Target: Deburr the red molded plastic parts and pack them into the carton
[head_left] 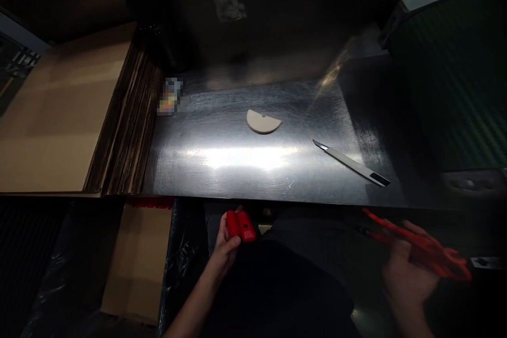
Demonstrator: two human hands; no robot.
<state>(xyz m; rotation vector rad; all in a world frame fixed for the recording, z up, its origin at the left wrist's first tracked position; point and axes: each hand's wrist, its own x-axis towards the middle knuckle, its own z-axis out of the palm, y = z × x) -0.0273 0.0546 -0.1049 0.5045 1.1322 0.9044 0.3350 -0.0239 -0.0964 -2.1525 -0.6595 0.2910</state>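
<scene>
My left hand [226, 250] is closed round a small red object [241, 226] with a dark spot on it, below the table's front edge. On the right, my right hand [410, 274] grips a red-orange tool [431, 251], blurred by motion, with a loop at its right end. A white-handled cutter knife [352, 163] lies on the metal table [190, 169], blade to the upper left. Further left on the metal is a pale half-round piece [263, 122].
A tall stack of flat cardboard [67, 111] stands at the left. Beside it lies a pixelated card [170, 97]. Below are dark plastic and a cardboard piece [138, 259]. A green ribbed surface [455, 79] is at the right, and a crumpled pale item [230, 4] at the back.
</scene>
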